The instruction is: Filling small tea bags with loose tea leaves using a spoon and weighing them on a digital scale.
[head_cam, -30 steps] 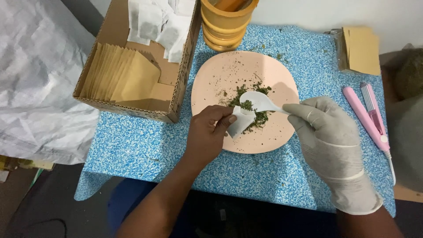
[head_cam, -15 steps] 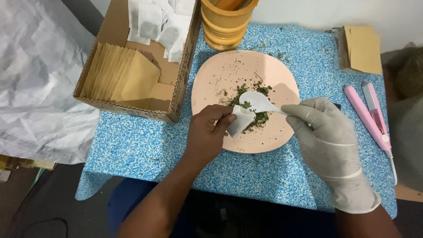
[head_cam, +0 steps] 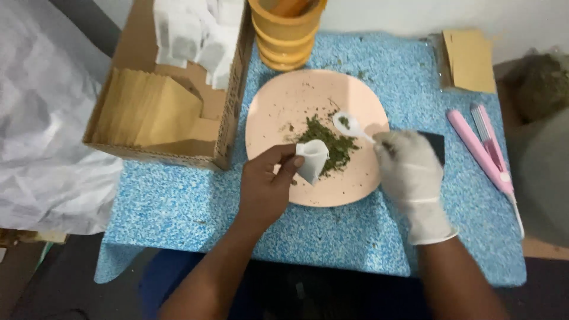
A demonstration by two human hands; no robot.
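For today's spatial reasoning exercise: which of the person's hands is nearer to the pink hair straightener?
Right. The gloved right hand lies just left of the pink hair straightener; the bare left hand is farther off, across the plate.

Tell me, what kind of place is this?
Probably a small home workspace for packing herbal tea by hand. Dried herbs lie on a plate, the left hand holds a small bag, and a box stores paper envelopes.
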